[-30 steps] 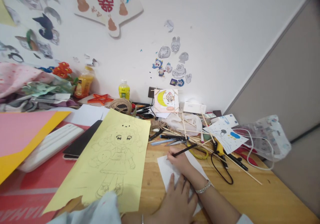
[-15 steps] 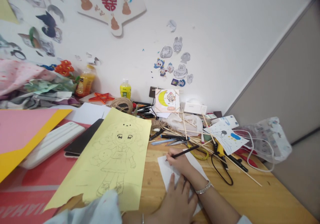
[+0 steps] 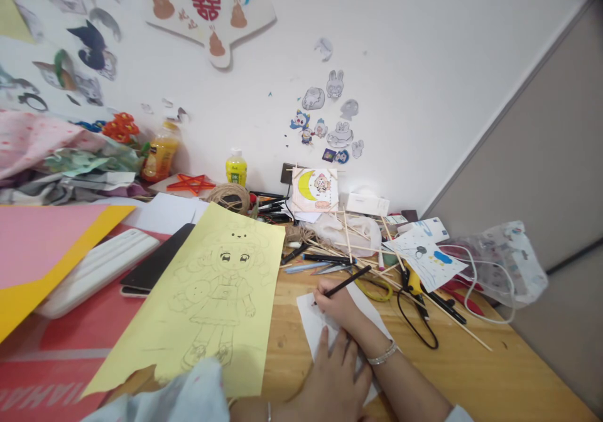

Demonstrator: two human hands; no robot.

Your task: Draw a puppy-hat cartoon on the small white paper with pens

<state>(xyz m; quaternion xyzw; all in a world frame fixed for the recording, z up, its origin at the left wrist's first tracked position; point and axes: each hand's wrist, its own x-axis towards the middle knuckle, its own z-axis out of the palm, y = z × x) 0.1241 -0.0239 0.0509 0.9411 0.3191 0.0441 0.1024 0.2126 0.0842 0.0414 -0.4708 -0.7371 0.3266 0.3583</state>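
My right hand (image 3: 336, 302) is closed around a dark pencil (image 3: 351, 280), its tip down at the upper left part of a white sheet of paper (image 3: 308, 321). Lying flat on the lower part of that sheet is my left hand (image 3: 330, 372), fingers spread, close below the right wrist. Whatever marks are on the white sheet are too faint or covered to make out. To the left lies a yellow sheet (image 3: 268, 271) with a pencil drawing of a girl in a dress, its lower left corner torn. A light blue sleeve overlaps its bottom edge.
Pens (image 3: 327, 259), thin wooden sticks (image 3: 459, 321) and yellow-handled scissors (image 3: 379, 289) clutter the table's back. A drawn-on card (image 3: 426, 259) and a clear plastic bag (image 3: 513, 265) are at right. Left are a black tablet-like slab (image 3: 153, 265), a white case (image 3: 101, 268) and bottles (image 3: 236, 167).
The pencil's upper end has tipped slightly to the left and up, its tip staying near the same spot. My left hand has not visibly moved.
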